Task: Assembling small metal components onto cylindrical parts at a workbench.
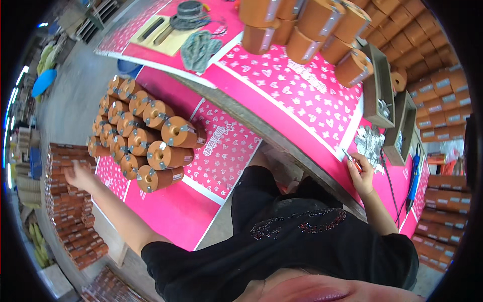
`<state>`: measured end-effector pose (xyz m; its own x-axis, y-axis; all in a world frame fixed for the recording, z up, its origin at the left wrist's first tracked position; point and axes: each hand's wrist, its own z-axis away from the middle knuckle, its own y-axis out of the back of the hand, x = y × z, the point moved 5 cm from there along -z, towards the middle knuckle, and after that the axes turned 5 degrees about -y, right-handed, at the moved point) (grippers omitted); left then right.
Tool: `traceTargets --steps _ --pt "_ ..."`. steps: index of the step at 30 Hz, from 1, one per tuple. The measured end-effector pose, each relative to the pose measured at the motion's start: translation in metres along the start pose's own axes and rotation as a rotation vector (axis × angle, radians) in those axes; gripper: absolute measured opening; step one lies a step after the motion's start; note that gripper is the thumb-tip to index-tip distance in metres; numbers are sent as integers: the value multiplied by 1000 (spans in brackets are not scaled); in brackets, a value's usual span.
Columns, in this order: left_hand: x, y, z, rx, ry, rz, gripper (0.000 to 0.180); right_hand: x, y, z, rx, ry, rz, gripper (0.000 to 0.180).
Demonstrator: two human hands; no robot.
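Observation:
My left hand (pixel 79 177) reaches out at the far left, fingers apart, to the edge of a tall stack of brown blocks (pixel 70 206). Whether it touches one cannot be made out. On the low pink-covered table beside that arm stand rows of brown cylinders (pixel 168 153), with a hole in the end and small metal clips around it. My right hand (pixel 361 175) is closed around a red-handled hand tool (pixel 356 163) with a metal tip, just over the pink workbench (pixel 322 128). Next to it lies a pile of flat silvery metal pieces (pixel 370 143).
Two wooden trays (pixel 400 128) with metal parts stand right of the pile. Near them lies a blue corded tool (pixel 413 176). More brown cylinders (pixel 314 30) are stacked at the bench's far side, near a crumpled cloth (pixel 200 50). Brown stacks (pixel 440 211) rise at right.

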<state>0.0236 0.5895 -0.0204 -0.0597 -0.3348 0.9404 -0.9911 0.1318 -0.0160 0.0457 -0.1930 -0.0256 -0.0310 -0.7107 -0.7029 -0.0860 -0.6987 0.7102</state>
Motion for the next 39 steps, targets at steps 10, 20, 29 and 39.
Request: traceTargets --steps 10,20,29,39 --pt "281 -254 275 -1023 -591 441 46 18 0 6 94 170 -290 16" --pt "282 -338 596 -1542 -1044 240 44 22 3 -4 100 164 -488 17" --pt "272 -335 609 -1313 -922 153 45 28 3 -6 109 172 -521 20" --pt "266 -160 543 -1570 -692 144 40 50 -2 -9 132 28 -929 16"
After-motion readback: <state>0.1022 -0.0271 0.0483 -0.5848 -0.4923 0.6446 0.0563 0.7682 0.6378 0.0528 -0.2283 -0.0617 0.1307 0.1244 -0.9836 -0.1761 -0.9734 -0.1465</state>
